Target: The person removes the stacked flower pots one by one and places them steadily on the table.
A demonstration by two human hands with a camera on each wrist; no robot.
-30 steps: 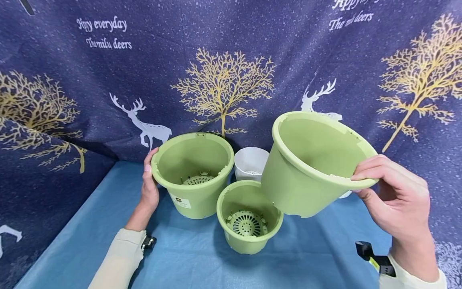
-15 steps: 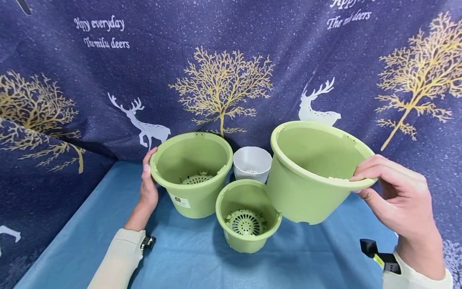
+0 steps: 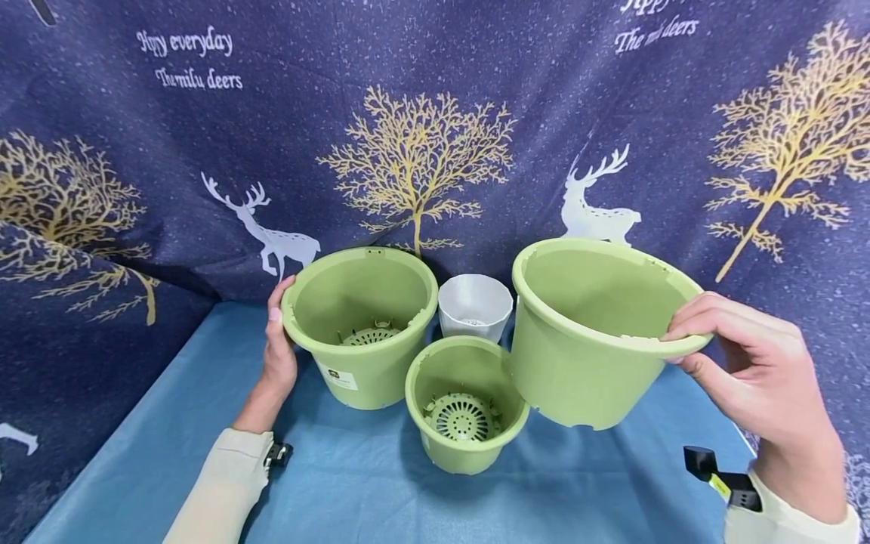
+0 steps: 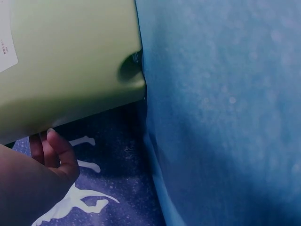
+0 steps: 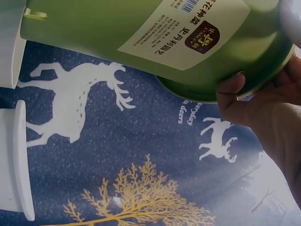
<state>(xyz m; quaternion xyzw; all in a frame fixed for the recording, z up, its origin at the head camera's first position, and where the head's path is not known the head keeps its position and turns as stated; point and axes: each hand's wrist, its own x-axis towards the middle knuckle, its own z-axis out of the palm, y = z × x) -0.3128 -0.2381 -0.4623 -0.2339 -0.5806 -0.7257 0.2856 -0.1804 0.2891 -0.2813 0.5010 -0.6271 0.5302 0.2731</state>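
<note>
My right hand [image 3: 754, 355] pinches the near right rim of a large green flower pot [image 3: 578, 378], thumb outside, fingers over the edge. That pot is slightly tilted, low over the table or touching it; I cannot tell which. Its printed label [image 5: 188, 35] shows in the right wrist view. My left hand [image 3: 279, 340] lies against the left side of another large green flower pot [image 3: 370, 378], fingers along the wall below the rim. In the left wrist view, the fingertips [image 4: 52, 136] touch its wall. A smaller green flower pot [image 3: 469, 453] with a slotted bottom stands between them.
A small white pot [image 3: 469, 321] stands behind, between the two large pots. White pots [image 5: 11, 160] show at the left of the right wrist view. A blue cloth [image 3: 326, 483] covers the table. A patterned dark blue curtain [image 3: 435, 45] hangs at the back.
The right hand's green flower pot has come down and tipped more upright, moving slightly right and uncovering the white pot and the smaller pot's rim. The left hand stays against its pot.
</note>
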